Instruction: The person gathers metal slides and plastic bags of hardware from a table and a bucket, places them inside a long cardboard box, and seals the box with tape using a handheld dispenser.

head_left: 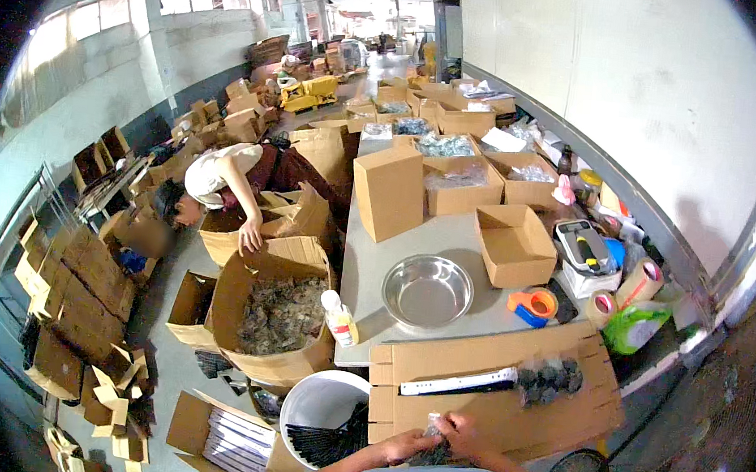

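At the bottom centre of the frame, the person's left hand (403, 445) and right hand (460, 430) meet, both closed around a small clear bag of dark parts (433, 449) over a flattened cardboard sheet (491, 381). Above it, mid-frame, a steel bowl (427, 290) sits on the grey table (449, 242). At lower left stands a white bucket (318, 402); another person (221, 182) bends over boxes.

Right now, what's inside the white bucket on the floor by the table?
The white bucket holds a fanned bundle of thin black strips leaning against its lower side. The flattened cardboard covers its right edge, hiding anything there.
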`<state>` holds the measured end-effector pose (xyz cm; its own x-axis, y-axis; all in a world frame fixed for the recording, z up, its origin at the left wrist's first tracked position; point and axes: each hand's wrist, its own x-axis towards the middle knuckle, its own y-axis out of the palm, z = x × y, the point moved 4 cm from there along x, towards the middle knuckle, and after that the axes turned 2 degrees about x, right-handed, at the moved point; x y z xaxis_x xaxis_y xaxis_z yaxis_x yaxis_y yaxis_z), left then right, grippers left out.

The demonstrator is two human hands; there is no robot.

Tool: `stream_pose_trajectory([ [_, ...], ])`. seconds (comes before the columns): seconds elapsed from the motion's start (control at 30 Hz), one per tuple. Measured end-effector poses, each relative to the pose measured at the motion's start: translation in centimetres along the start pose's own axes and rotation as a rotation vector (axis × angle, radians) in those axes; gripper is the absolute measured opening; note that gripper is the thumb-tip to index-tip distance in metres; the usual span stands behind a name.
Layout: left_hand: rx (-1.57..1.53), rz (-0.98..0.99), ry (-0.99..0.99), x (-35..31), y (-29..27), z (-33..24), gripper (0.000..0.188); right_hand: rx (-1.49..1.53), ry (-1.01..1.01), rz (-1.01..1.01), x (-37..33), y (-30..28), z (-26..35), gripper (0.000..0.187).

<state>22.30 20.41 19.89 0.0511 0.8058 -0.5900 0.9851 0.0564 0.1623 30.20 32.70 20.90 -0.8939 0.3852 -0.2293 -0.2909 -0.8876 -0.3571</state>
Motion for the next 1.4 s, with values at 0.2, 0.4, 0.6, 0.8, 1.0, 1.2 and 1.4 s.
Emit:
stream_pose_trajectory([
  [0.2, -0.423, -0.101, 0.258, -1.4, 3.1, 0.5, 0.042, 0.127, -0.028, -0.355, -1.8, -0.6, -6.3, 0.042],
  [0.4, -0.269, -0.159, 0.191, 3.2, 3.4, 3.5, 0.040, 0.057, 0.030, -0.336, -4.8, 1.2, -8.5, 0.045],
  [0.6, -0.306, -0.165, 0.144, 9.0, 2.0, 8.3, 0.039, 0.258, 0.153, -0.275, -5.0, -0.8, -8.6, 0.037],
  [0.8, -0.011, -0.539, 0.400, 10.2, 1.3, 7.9, 0.047, 0.329, 0.032, -0.554, -2.8, -4.2, -17.0, 0.038],
  [1.0, 1.509, -0.515, 0.403, 9.6, 7.2, 3.1, 0.076, 0.033, 0.046, -0.541, -1.8, -9.6, -20.1, 0.050],
  [1.2, 1.567, -0.497, 0.380, 15.1, 8.2, -0.8, 0.097, -0.309, 0.117, -0.253, -4.1, -13.1, -14.5, 0.062],
  [1.4, 1.463, -0.374, 0.394, 17.3, 8.4, -0.4, 0.118, -0.810, -0.308, 0.186, -5.8, -15.1, -12.5, 0.080],
])
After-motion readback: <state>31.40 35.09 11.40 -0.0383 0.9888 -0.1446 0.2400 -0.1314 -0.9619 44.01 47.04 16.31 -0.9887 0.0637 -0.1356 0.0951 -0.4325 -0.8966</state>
